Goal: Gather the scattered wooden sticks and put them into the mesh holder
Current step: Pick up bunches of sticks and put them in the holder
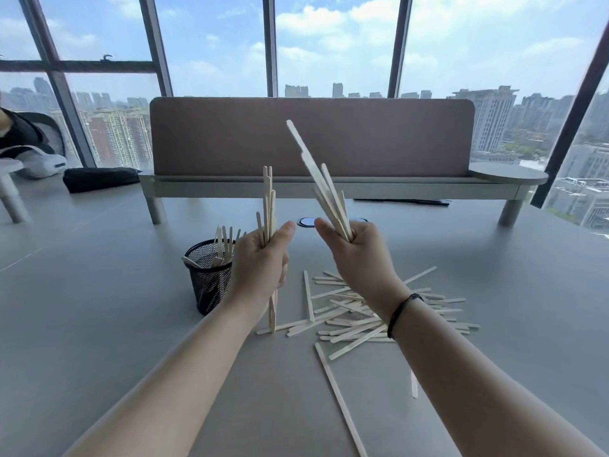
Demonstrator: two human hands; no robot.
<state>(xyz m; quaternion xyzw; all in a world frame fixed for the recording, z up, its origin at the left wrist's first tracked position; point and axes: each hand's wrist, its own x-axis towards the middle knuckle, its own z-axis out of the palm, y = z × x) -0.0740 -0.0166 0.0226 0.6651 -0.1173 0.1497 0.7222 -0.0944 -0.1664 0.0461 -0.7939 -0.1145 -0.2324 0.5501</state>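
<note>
My left hand (260,262) is raised above the table, closed around an upright bundle of wooden sticks (269,199) whose lower ends reach down near the tabletop. My right hand (356,252) grips a second bundle of sticks (321,179) that fans up and to the left. The black mesh holder (209,282) stands just left of my left hand, with several sticks inside it. A scattered pile of sticks (349,316) lies on the grey table (99,308) below my right wrist, partly hidden by my forearm. One long stick (339,397) lies nearer to me.
A brown divider panel (309,136) on a grey shelf crosses the back of the table. A round port (306,222) sits in the tabletop behind my hands. A black pouch (99,179) lies far left, a dark flat object (402,201) far right under the shelf.
</note>
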